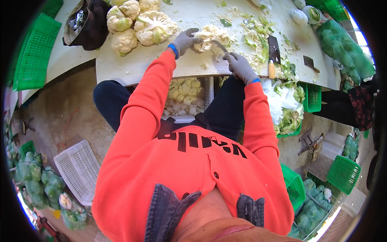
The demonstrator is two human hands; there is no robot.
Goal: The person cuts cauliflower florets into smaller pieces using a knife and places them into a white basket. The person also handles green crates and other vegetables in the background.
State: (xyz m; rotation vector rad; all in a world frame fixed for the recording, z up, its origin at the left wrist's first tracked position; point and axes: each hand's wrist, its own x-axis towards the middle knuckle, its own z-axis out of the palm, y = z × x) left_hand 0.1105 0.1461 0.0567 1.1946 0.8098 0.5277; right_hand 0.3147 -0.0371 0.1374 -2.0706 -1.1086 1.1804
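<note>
My left hand (186,42), in a grey glove, rests against the left side of a cut cauliflower (216,36) on the white table. Its fingers are spread and touch the pale florets. My right hand (240,66), gloved too, grips a small curved knife (220,45) whose blade reaches to the cauliflower's right side. To the left of my left hand lie several whole cauliflowers (124,42), and one with its cut stem side up (155,27). Below the table edge, between my legs, a white crate (209,90) holds cut florets (184,93).
A cleaver (274,51) with a wooden handle lies among leaf trimmings (257,36) to the right, with a second cleaver (310,63) farther off. Beside my right leg stands a green crate (291,133) of leaves and foam netting. A dark bag (93,30) sits at the left.
</note>
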